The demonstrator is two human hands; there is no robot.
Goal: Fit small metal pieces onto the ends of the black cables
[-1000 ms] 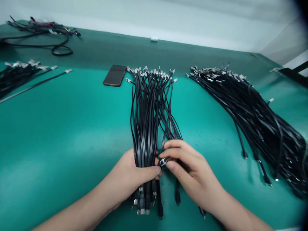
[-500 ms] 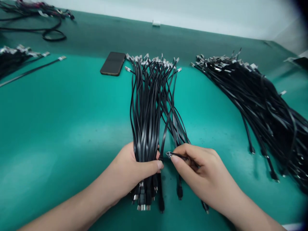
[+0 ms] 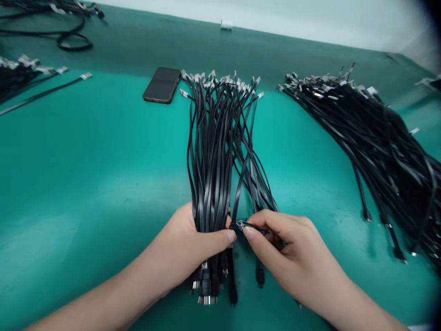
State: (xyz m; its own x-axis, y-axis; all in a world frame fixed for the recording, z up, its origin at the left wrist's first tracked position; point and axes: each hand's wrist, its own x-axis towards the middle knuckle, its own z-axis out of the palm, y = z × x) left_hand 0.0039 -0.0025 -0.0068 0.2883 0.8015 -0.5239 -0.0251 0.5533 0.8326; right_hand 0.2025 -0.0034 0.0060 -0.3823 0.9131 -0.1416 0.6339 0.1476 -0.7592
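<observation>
My left hand is wrapped round a thick bundle of flat black cables, its thumb across the front. Metal connector ends stick out below that hand, and silvery plugs fan out at the far end. My right hand pinches a small dark tool with a shiny metal tip between thumb and forefinger. The tip meets a black connector beside my left thumb. A few looser cables run under my right hand, one connector showing below it.
A dark phone lies left of the cables' far ends on the green table. At the right is a large heap of black cables. More cables lie at the left, with a looped one behind.
The metal tip in my right hand has moved left and now meets the connector by my left thumb. My left hand keeps its hold on the bundle. The view has shifted slightly.
</observation>
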